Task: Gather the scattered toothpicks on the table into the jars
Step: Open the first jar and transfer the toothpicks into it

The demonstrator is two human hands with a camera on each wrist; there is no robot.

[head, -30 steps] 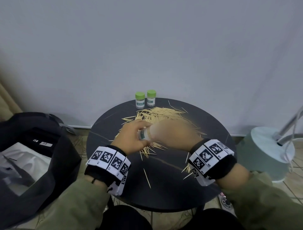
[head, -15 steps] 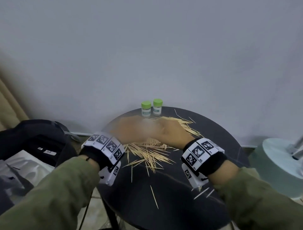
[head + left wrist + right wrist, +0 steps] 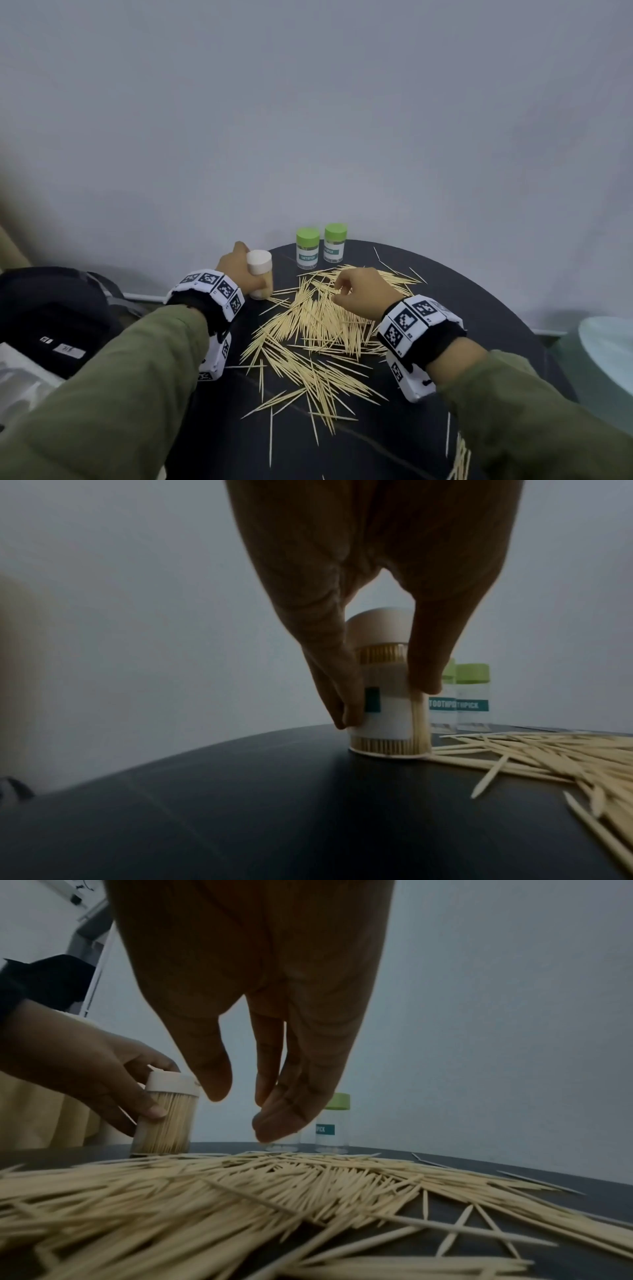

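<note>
Left hand (image 3: 239, 270) reaching forward-left, fingers (image 3: 329, 685) and thumb curled round jar (image 3: 259, 274), arm extended. Right hand (image 3: 363, 291) hovering palm down, fingers (image 3: 291, 1112) loosely curled, thumb apart (holding nothing). Marker bands on both wrists, green sleeves.

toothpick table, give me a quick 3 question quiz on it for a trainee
1. True or false: the white-capped jar stands upright on the table.
2. Which hand holds that jar? A) left hand B) right hand C) neither
3. Fill in: the two jars at the back, the near-left one and its neighbour, have ____ caps.

Key
1. True; the left wrist view shows its base flat on the table, and it is full of toothpicks.
2. A; the right hand hovers over the loose toothpicks, holding nothing.
3. Green.
</note>
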